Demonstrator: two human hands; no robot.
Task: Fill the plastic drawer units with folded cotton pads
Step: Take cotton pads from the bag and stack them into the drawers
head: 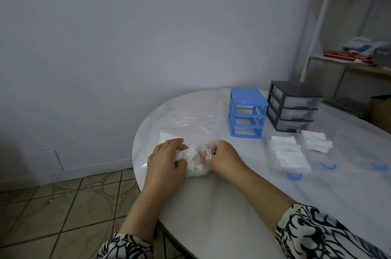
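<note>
A clear plastic bag point(186, 125) with white cotton pads point(196, 163) inside lies on the white table point(222, 201). My left hand point(167, 159) grips the bag's near end with curled fingers. My right hand point(224, 155) pinches the plastic beside it. To the right lie clear drawers with blue handles, pulled out of their unit; two hold folded pads point(283, 153) point(316, 140). A blue drawer frame point(247, 112) stands empty of drawers. A dark grey drawer unit point(293, 106) stands beside it with three clear drawers in.
The table's curved edge runs close on the left over a tiled floor point(63, 205). A white wall stands behind. A shelf point(349, 64) with a red box and cloths is at the far right, a cardboard box point(380, 110) below it.
</note>
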